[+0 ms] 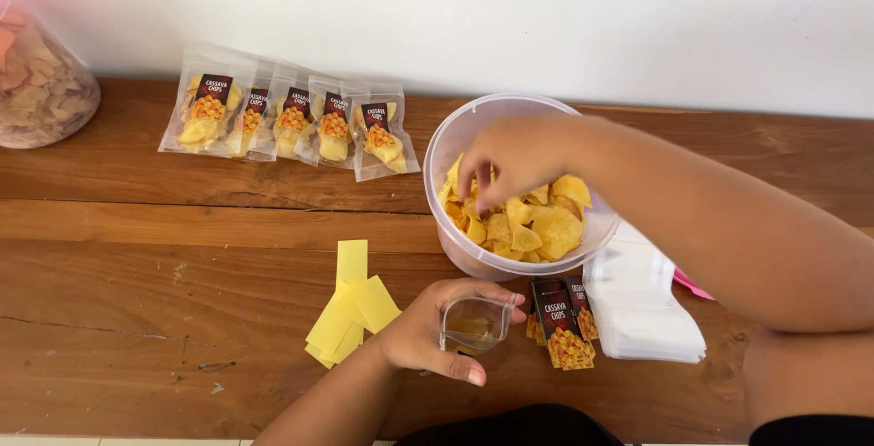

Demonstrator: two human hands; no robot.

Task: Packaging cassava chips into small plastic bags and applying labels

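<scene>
My right hand (512,157) reaches into a round clear plastic tub (458,132) and pinches yellow chips (539,226) piled inside it. Just in front of the tub, my left hand (428,329) holds a small clear plastic pouch (472,325) open at its mouth. Whether any chips lie in the pouch I cannot tell. Dark printed label cards (564,326) lie right of that hand, partly under the tub's edge.
Several filled, labelled chip pouches (289,121) lie in a row along the back of the wooden table (137,319). Yellow paper slips (350,305) sit left of my left hand. A stack of empty clear pouches (642,305) is at the right, a big bag of chips (41,91) far left.
</scene>
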